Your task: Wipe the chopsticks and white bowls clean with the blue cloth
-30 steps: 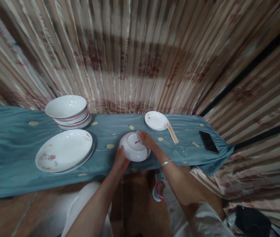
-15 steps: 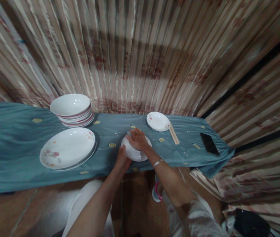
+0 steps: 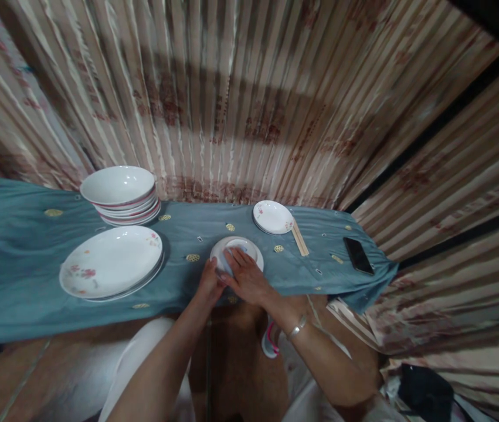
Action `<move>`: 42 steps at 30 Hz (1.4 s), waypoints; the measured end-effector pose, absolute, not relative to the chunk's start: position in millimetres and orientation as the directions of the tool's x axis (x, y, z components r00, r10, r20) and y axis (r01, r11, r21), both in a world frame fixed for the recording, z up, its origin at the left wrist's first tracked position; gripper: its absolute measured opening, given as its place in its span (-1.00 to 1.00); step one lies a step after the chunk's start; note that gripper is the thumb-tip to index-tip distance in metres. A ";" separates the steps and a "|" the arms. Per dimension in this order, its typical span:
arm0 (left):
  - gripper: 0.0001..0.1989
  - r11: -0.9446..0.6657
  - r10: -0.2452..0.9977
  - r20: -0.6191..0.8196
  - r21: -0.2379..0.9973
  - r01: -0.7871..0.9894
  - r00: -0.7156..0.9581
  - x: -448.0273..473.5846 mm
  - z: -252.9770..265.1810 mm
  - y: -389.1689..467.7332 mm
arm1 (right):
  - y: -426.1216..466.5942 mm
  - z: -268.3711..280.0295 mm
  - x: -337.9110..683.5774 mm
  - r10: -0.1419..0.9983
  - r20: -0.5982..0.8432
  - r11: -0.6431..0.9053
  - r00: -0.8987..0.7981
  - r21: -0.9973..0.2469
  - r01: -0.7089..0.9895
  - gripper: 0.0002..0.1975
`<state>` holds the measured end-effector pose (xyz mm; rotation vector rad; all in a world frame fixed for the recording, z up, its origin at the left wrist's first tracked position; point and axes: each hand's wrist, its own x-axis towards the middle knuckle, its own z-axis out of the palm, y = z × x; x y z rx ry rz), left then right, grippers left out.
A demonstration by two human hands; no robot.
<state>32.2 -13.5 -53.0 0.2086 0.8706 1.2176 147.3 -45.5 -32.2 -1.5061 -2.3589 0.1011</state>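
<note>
A small white plate (image 3: 253,243) is upside down near the front edge of the table, its raised foot ring facing up. My left hand (image 3: 210,282) grips its left edge, thumb on top and the other fingers mostly hidden. Across the plate's underside lies my right hand (image 3: 247,278), palm down and fingers stretched out. Something pale bluish shows beside these fingertips; I cannot make out what it is. Behind, to the right, small flowered plates (image 3: 273,216) are stacked beside wooden chopsticks (image 3: 300,239).
Large oval plates (image 3: 112,261) are stacked on the left, with a pile of white bowls (image 3: 119,187) behind them. A black phone (image 3: 358,255) lies at the right end of the teal tablecloth (image 3: 187,225). Pleated curtains (image 3: 214,117) hang along the back and right.
My right hand has slid from the plate's far side toward its near side, uncovering the foot ring. My left hand keeps its grip. The whole view has shifted slightly.
</note>
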 end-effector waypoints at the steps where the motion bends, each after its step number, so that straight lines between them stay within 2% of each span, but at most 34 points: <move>1: -0.94 0.366 0.883 -0.463 0.575 -0.732 0.078 32.2 -52.0 -13.8 | -51.8 -32.7 151.7 0.890 0.255 0.436 -0.378 -0.234 0.869 -0.42; 6: -0.92 0.352 0.896 -0.434 0.572 -0.741 0.092 34.8 -49.5 -14.5 | -72.3 -36.8 165.1 0.883 0.296 0.433 -0.365 -0.213 0.876 -0.44; 10: -0.88 0.341 0.902 -0.421 0.565 -0.751 0.094 35.0 -53.2 -12.8 | -70.2 -38.4 161.1 0.856 0.315 0.487 -0.411 -0.222 0.845 -0.49; 16: -0.87 0.338 0.907 -0.405 0.544 -0.768 0.112 33.2 -53.6 -11.0 | -37.9 -35.6 141.0 0.821 0.334 0.548 -0.463 -0.233 0.803 -0.55; 22: -0.89 0.315 0.919 -0.379 0.538 -0.782 0.110 35.8 -55.7 -6.8 | 8.0 -27.6 127.3 0.826 0.286 0.550 -0.485 -0.225 0.804 -0.67; 27: -0.89 0.308 0.909 -0.409 0.528 -0.791 0.080 36.7 -62.6 -4.0 | 37.4 -28.6 125.0 0.864 0.214 0.492 -0.456 -0.163 0.855 -0.71; 30: -0.90 0.309 0.901 -0.428 0.530 -0.790 0.066 37.5 -64.6 -3.5 | 49.1 -34.0 128.0 0.881 0.225 0.455 -0.417 -0.156 0.877 -0.68; 38: -0.80 0.307 0.896 -0.442 0.559 -0.770 0.036 39.9 -67.2 -2.3 | 63.3 -47.4 145.6 0.945 0.241 0.281 -0.223 -0.247 0.927 -0.69; 42: -0.84 0.303 0.898 -0.440 0.569 -0.765 0.028 40.3 -67.5 -1.9 | 65.0 -54.4 163.2 0.947 0.275 0.242 -0.167 -0.265 0.933 -0.68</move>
